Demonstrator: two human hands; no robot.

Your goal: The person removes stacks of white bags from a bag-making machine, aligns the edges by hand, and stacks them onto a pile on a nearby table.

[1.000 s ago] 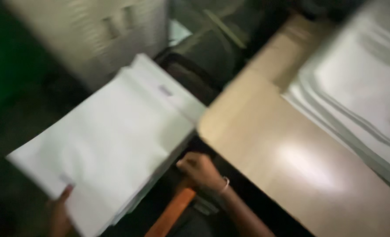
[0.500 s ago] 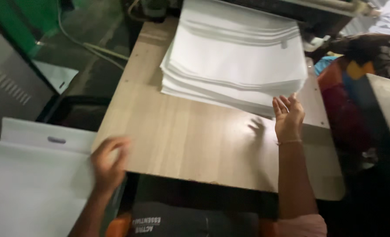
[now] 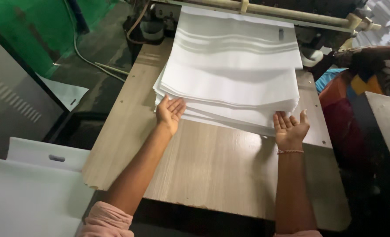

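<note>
Head cam: both palms up and open, gripping nothing. Left hand (image 3: 170, 112) touches the white sheet stack (image 3: 232, 79) at its 7 o'clock corner, right hand (image 3: 290, 127) at 5 o'clock, stack lying on the wooden table (image 3: 212, 166).

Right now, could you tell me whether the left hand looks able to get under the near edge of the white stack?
Probably yes: the left hand lies palm up against the white stack at its near left corner, with bare wooden table around it and nothing between.
</note>
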